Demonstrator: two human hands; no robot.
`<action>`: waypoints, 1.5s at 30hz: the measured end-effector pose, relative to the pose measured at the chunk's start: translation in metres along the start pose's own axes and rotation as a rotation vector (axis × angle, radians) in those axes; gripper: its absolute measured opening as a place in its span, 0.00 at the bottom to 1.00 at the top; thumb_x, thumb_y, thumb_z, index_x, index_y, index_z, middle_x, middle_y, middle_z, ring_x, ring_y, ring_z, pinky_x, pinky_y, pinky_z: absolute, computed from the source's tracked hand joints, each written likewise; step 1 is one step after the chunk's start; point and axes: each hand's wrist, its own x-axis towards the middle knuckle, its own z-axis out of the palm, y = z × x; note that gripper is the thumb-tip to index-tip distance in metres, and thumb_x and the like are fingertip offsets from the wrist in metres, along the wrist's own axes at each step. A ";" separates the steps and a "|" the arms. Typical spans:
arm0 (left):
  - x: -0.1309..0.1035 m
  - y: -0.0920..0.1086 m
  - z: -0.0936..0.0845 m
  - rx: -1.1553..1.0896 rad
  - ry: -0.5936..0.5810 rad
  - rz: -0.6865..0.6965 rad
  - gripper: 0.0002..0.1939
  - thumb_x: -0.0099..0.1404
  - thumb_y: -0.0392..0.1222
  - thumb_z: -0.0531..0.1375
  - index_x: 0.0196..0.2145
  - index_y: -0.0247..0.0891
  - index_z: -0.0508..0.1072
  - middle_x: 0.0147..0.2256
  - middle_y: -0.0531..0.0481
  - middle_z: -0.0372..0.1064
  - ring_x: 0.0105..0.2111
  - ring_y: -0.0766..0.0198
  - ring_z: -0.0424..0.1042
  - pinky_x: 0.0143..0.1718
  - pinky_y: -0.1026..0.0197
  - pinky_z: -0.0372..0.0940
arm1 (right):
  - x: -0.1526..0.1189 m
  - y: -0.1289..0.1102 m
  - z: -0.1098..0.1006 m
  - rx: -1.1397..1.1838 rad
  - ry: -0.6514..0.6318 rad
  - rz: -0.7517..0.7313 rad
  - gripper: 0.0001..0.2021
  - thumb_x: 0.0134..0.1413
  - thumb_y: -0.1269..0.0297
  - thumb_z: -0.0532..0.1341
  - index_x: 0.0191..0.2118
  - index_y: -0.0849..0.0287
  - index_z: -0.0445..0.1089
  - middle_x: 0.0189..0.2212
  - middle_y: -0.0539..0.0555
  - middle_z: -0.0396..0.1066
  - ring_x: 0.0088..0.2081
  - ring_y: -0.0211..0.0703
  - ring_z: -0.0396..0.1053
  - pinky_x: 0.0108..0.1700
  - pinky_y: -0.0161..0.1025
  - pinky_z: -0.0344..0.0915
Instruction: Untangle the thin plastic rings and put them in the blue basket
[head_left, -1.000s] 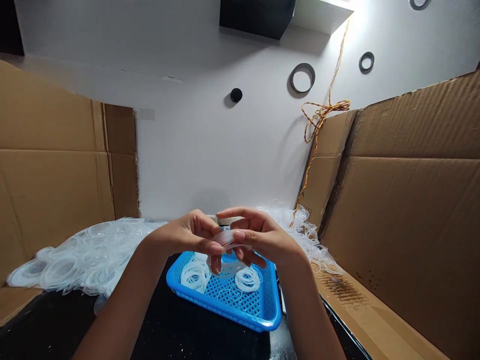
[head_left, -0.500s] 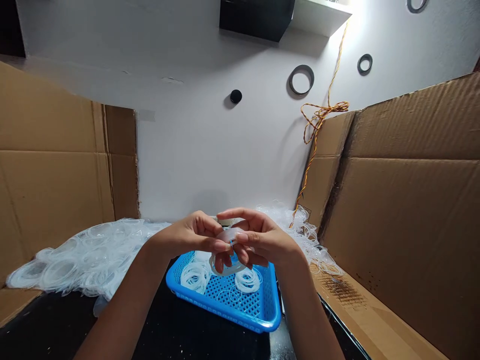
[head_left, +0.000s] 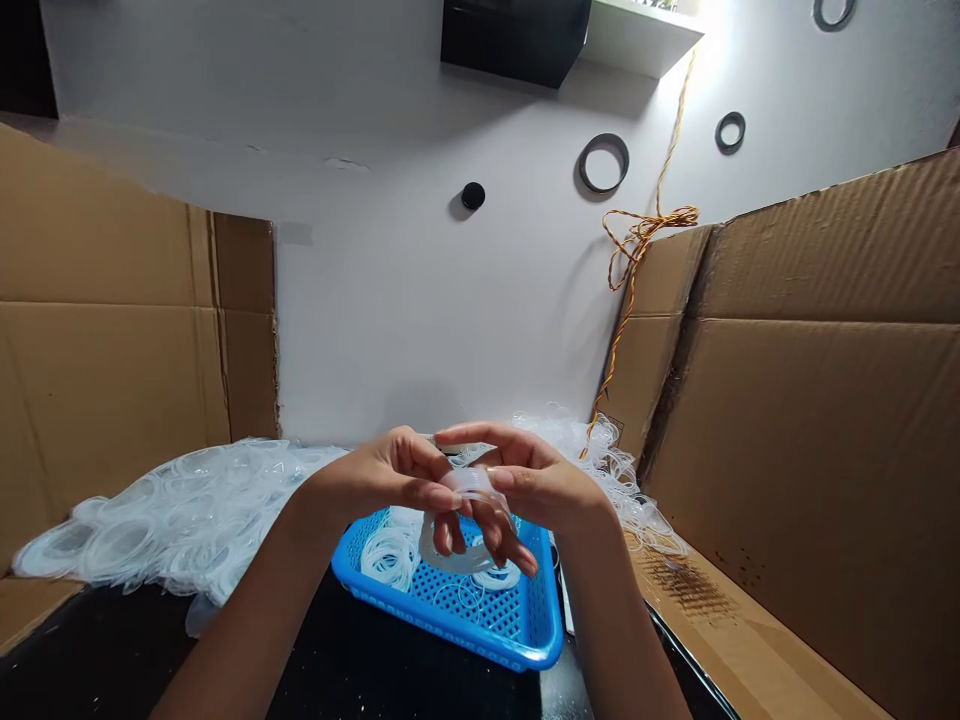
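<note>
A bundle of clear rubber rings is stretched between my two hands, above a blue plastic basket. My left hand pinches the bundle's left side between thumb and fingers. On the other side, my right hand grips it with the thumb on top, some fingers passing through the loop and pointing down. Below, the basket holds a coil of white rings at its left and another coil at its right, partly covered by my fingers. A few loose rings lie on the basket floor.
A large heap of clear rings spreads on the left, another heap on the right. Cardboard walls stand on both sides. An orange twisted cord hangs down at the right. The black tabletop shows in front.
The fingers of my right hand have straightened and reach lower through the loop. The ring bundle has turned slightly and shows its banded outer side more. My left hand keeps its pinch.
</note>
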 end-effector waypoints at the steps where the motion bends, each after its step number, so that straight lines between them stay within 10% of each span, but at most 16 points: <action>1: 0.001 -0.001 0.000 0.002 0.003 0.000 0.08 0.57 0.43 0.64 0.30 0.36 0.78 0.26 0.47 0.78 0.22 0.68 0.75 0.25 0.69 0.68 | 0.001 0.001 0.002 0.013 0.004 -0.006 0.18 0.56 0.66 0.60 0.53 0.59 0.62 0.25 0.49 0.74 0.20 0.33 0.72 0.21 0.28 0.69; 45: 0.000 -0.003 -0.003 0.019 0.014 -0.024 0.14 0.57 0.50 0.62 0.28 0.35 0.78 0.24 0.49 0.75 0.16 0.72 0.70 0.23 0.69 0.66 | 0.003 0.002 -0.002 -0.045 0.001 -0.152 0.18 0.56 0.70 0.59 0.53 0.59 0.63 0.24 0.47 0.72 0.22 0.32 0.70 0.19 0.26 0.66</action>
